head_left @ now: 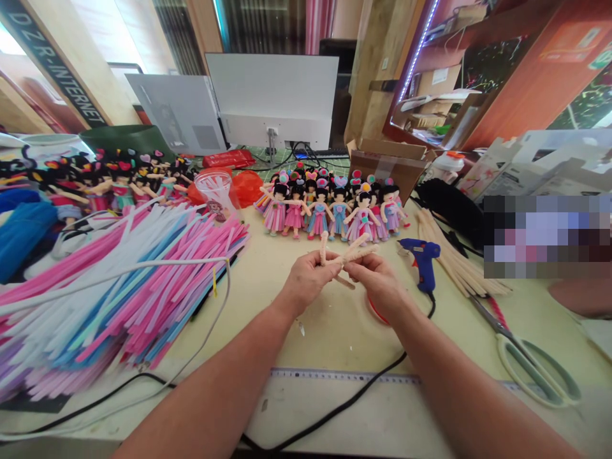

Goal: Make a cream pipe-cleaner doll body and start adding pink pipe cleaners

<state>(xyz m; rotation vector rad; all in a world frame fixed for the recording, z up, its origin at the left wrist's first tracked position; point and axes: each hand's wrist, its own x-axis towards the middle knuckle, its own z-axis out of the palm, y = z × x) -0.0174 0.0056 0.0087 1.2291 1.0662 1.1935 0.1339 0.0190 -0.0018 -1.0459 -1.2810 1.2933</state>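
Observation:
Between my two hands is a beige fuzzy pipe-cleaner piece [359, 245] with several bent arms sticking out. My left hand [310, 275] pinches its left part, one strand rising above the fingers. The fingers of my right hand [375, 275] are closed on its right part, the hands nearly touching. Right of my right hand lies a blue glue gun [424, 260]. Beyond the hands stand several small pipe-cleaner dolls [321, 213] in pink and blue skirts. A red ring-shaped object [377, 312] is partly hidden under my right wrist.
Coloured pipe cleaners [143, 274] are heaped at left; beige ones [459, 261] lie at right near large scissors [530, 366]. A ruler [335, 375] and black cable [335, 413] cross the front. Behind are a monitor [272, 89] and cardboard box [387, 166].

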